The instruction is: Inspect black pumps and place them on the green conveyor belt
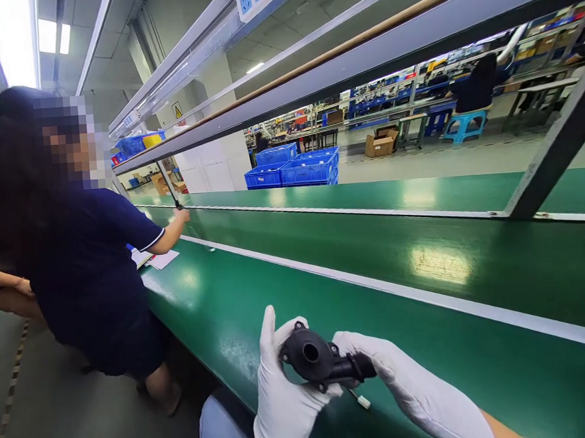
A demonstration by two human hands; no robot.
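Note:
A small black water pump (312, 352) is held over the near side of the green bench. It has a round body with a hole in its middle, screw lugs around the rim and an outlet tube pointing right. My left hand (283, 394), in a white glove, cradles the body from the left and below, thumb sticking up. At the tube's end my right hand (400, 370), also gloved, closes its fingers around it. A white plug (363, 401) on a short cable hangs beneath the pump. The fingers behind the pump are partly hidden.
The green bench (220, 331) has a pale strip (377, 285) along it and a slanting metal post (556, 127). A co-worker (85, 260) stands at the left, one hand reaching over the bench beside papers (162, 259). Blue crates (293, 167) stand behind.

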